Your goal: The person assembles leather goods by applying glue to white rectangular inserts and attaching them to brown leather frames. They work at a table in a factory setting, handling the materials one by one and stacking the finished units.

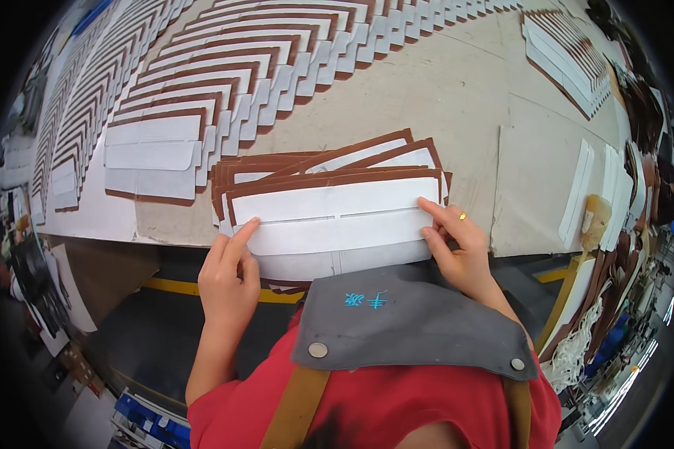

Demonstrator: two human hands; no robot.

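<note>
A flat white piece with a brown border (299, 236) lies in front of me at the table's near edge, its lower part hanging toward my apron. It tops a loose, slightly fanned pile of similar brown-edged pieces (359, 153). My left hand (228, 277) rests its stretched index finger on the piece's left end, with the other fingers bent. At the right end, my right hand (457, 239), wearing a ring, lays its index finger on the surface, the thumb apart below. Neither hand visibly grips the piece; the undersides of the fingers are hidden.
Long overlapping rows of similar white and brown pieces (153, 153) cover the table's left and far side. Another fanned stack (562, 60) lies far right. White strips (577, 191) and a yellowish block (595, 217) sit at the right edge, beside hanging brown material (584, 307).
</note>
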